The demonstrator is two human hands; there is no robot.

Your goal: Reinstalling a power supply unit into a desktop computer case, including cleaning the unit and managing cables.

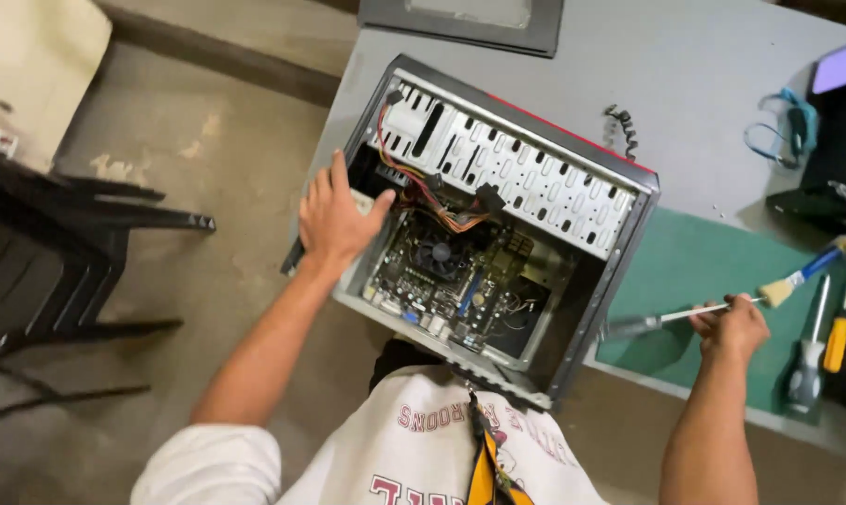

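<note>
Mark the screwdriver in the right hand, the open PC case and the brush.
screwdriver (671, 316), head view, on its metal shaft
PC case (619, 266), head view, on its right side wall
brush (775, 293), head view, on its bristles

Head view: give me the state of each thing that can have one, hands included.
Computer case: side panel off, motherboard exposed.
Left hand: resting on the case's edge.
Right hand: closed on a screwdriver.
Paintbrush: lying on the green mat.
Spare screwdrivers: lying untouched.
</note>
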